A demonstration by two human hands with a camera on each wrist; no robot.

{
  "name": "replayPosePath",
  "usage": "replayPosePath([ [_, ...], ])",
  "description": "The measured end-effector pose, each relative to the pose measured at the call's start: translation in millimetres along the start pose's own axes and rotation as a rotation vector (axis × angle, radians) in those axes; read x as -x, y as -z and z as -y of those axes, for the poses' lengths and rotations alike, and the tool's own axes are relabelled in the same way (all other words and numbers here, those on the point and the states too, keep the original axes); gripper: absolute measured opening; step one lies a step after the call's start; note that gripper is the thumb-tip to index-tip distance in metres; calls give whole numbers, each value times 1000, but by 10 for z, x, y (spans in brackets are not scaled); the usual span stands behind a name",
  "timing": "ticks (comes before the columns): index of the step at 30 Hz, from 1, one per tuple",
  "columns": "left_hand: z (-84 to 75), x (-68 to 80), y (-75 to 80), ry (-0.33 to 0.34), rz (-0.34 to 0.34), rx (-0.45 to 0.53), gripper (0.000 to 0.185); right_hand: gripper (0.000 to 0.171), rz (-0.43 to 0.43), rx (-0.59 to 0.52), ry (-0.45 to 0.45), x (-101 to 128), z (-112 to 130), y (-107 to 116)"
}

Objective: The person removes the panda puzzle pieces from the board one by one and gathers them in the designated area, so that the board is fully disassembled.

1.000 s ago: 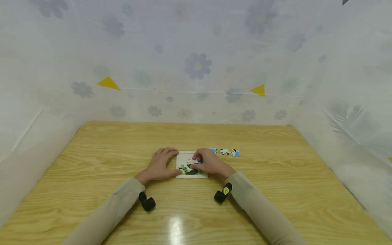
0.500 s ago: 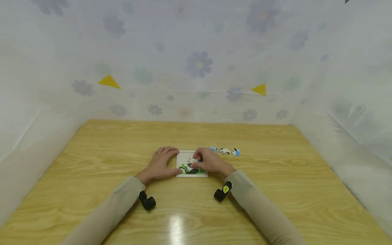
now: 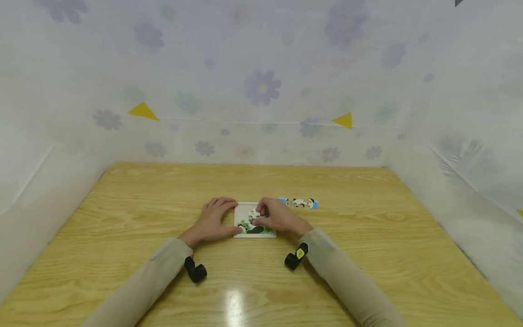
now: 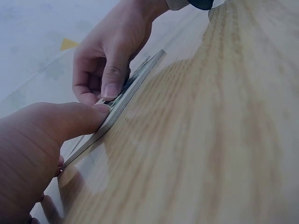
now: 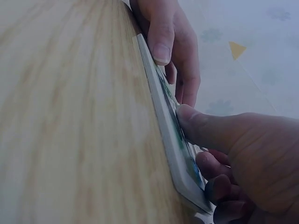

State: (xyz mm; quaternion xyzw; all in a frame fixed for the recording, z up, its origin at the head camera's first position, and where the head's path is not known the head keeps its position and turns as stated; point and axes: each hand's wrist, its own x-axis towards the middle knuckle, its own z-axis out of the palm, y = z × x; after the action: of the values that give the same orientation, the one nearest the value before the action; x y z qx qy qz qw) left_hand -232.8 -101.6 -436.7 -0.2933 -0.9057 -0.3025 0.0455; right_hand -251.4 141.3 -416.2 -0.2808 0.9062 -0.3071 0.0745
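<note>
puzzle board (image 3: 255, 232) partly filled; white piece (image 3: 254, 212) pinched by right hand (image 3: 279, 217), not yet seated; board edge steadied by left hand (image 3: 213, 220), fingers straight; loose pieces (image 3: 299, 202) left beside.

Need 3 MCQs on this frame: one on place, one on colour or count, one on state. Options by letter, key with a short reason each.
1. Where do the loose puzzle pieces lie?
A. On the table, to the right of the puzzle board
B. On the board
C. In the left hand

2. What colour are the triangles on the backdrop?
A. Red
B. Yellow
C. Green

3. What is the right hand doing?
A. Lying flat on the table
B. Hanging idle in the air
C. Pinching a puzzle piece over the puzzle board

Key: 1 A, the head view shows them in a row right of the board. 2 B, both triangles are yellow. 3 C, the fingers are curled round a pale piece above the board, while the left hand rests against the board's left edge.
</note>
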Motion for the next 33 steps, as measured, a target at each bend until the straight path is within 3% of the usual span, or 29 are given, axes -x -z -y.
replayPosePath([
  [9,-2,17,8,1,-2,0,72,26,-11,12,11,8,39,-4],
  [15,-3,14,0,-5,-9,-1,71,25,-21,-10,76,17,14,-10],
  [26,-37,6,-17,-13,-11,-12,71,21,-83,-101,164,100,-58,-56],
  [33,-50,1,1,-13,-9,-6,71,19,-102,-196,160,114,-39,-58],
])
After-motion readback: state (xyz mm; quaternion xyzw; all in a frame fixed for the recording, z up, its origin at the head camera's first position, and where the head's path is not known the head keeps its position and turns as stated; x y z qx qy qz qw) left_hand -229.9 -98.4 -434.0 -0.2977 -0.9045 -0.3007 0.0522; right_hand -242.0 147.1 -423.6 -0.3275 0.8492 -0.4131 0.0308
